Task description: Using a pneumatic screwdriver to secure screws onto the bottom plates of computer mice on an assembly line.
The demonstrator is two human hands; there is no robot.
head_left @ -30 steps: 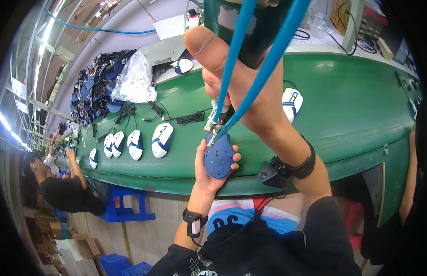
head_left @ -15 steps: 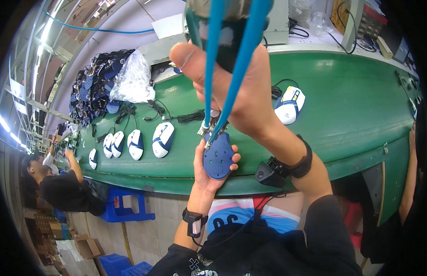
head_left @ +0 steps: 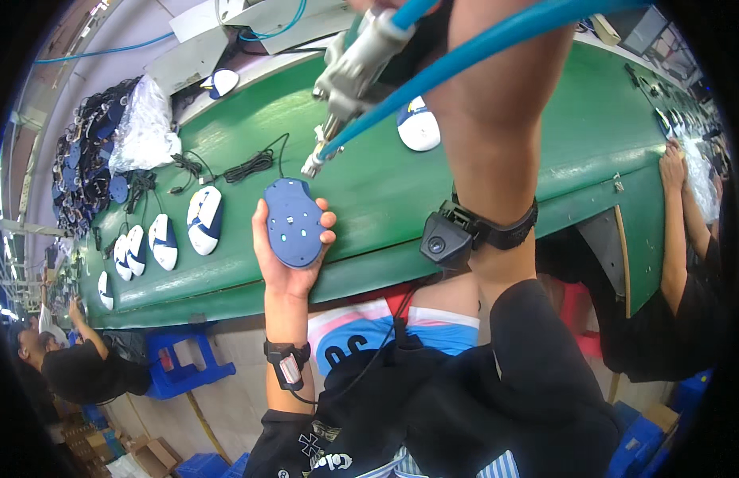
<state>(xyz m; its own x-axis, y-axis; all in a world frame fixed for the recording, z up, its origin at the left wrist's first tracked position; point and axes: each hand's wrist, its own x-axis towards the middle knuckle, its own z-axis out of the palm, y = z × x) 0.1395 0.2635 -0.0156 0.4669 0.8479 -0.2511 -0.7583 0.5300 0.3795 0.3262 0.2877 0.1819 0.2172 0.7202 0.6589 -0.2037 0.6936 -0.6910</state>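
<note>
Nearest, the right hand (head_left: 505, 80) runs past the top edge, its grip impossible to tell, beside a metal tool (head_left: 357, 68). Lower, the left hand (head_left: 294, 279) grips an upturned blue mouse (head_left: 294, 223); holding it level and firmly backed would serve well. Beyond, white mice (head_left: 204, 221) lie on the tabletop (head_left: 369, 207).

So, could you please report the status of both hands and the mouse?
Left hand holding mouse, blue underside up. Right hand mostly cut off at top, grip unclear. Tool tip near mouse; blue hose overlaps right forearm in view.
</note>
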